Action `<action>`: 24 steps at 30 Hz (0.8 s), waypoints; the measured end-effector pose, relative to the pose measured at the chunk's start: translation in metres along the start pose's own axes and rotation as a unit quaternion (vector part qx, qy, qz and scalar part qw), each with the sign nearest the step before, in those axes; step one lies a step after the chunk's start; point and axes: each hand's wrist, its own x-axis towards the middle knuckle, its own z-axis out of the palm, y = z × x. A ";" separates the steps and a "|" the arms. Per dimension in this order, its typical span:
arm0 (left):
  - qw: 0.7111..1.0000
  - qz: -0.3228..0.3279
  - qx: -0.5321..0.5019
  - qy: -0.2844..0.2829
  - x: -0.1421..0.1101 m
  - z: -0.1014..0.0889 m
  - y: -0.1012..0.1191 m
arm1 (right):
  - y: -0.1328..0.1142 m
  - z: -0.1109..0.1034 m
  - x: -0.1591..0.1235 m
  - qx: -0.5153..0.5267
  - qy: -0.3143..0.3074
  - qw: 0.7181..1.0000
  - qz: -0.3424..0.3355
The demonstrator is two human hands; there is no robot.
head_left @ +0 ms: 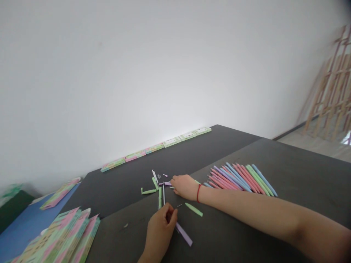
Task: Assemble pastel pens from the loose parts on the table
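The purple barrel (pixel 184 234) angles away from the left hand (pixel 160 229)

The purple barrel lies on the dark table (pixel 233 233), its upper end at the left fingertips, long axis slanting toward the lower right; the left hand is nearer, fingers curled together, though whether they pinch it I cannot tell; a pointed green piece (pixel 194 209) lies just beyond; farther off, the right hand (pixel 184 185) bends over loose parts (pixel 160 198), its grip hidden.

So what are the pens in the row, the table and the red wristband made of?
The pens: probably plastic, smooth and fairly matt, judging by their even pastel colours. The table: maybe laminate, dull and dark, with no wood grain showing. The red wristband: perhaps cord, as it's thin and curved; its finish is too small to tell.
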 end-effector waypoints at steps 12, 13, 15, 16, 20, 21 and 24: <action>1.000 0.016 0.018 -0.013 0.004 -0.004 -0.001 | -0.008 0.006 -0.007 0.054 -0.002 0.998 0.035; 1.000 0.018 0.019 -0.012 0.003 -0.003 -0.001 | -0.008 0.005 -0.010 0.074 0.000 0.996 0.041; 0.999 0.022 0.023 -0.007 0.001 -0.002 0.000 | -0.007 0.002 -0.018 0.123 0.004 0.991 0.056; 0.999 0.024 0.025 -0.003 0.000 -0.001 0.001 | -0.006 0.001 -0.022 0.152 0.005 0.986 0.065; 0.999 0.029 0.026 0.019 -0.002 -0.006 0.003 | -0.001 -0.001 -0.038 0.284 -0.012 0.954 0.096; 0.999 0.029 0.028 0.028 -0.001 -0.010 0.003 | 0.000 -0.001 -0.042 0.317 -0.022 0.942 0.104; 0.997 0.015 0.043 0.066 0.007 -0.030 -0.004 | 0.001 0.000 -0.051 0.408 -0.056 0.902 0.130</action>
